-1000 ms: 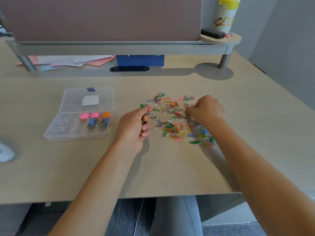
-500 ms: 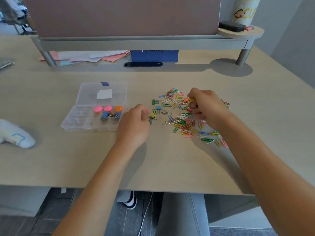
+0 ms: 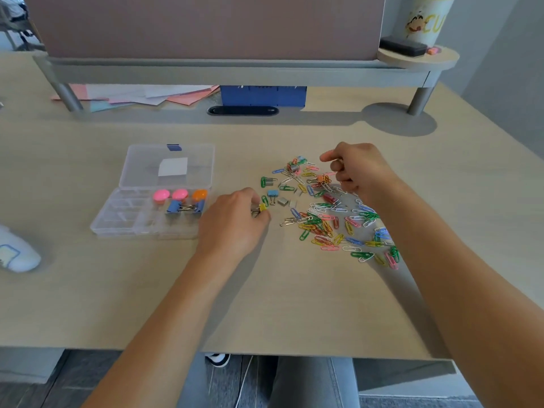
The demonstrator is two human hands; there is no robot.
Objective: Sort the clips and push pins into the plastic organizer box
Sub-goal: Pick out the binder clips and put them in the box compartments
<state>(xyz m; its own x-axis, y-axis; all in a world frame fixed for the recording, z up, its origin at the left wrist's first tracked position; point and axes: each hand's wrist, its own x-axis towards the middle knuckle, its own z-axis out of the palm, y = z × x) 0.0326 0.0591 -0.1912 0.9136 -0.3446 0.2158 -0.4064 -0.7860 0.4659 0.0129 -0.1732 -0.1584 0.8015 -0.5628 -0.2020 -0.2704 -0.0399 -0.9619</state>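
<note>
An open clear plastic organizer box (image 3: 129, 228) sits left of centre, its lid (image 3: 138, 164) folded back. One compartment holds two pink push pins (image 3: 161, 195) and an orange one (image 3: 200, 194); below them lie blue binder clips (image 3: 184, 207). My left hand (image 3: 232, 228) pinches a yellow binder clip (image 3: 261, 208) just right of the box. A pile of coloured paper clips (image 3: 326, 222) spreads to the right, with a loose blue binder clip (image 3: 273, 193) and an orange one (image 3: 322, 179). My right hand (image 3: 360, 172) hovers over the pile's far edge, fingers curled, nothing visible in it.
A white mouse (image 3: 14, 256) lies at the far left. Under the grey monitor shelf (image 3: 235, 73) are loose papers (image 3: 132, 95), a blue box (image 3: 263, 95) and a black cable slot (image 3: 243, 110). A cup (image 3: 426, 19) stands at the back right. The desk's front edge (image 3: 265, 353) is near.
My left hand now shows a yellow binder clip between its fingertips. My right hand has lifted off the pile and drawn back toward its far edge, leaving the orange clip on the desk.
</note>
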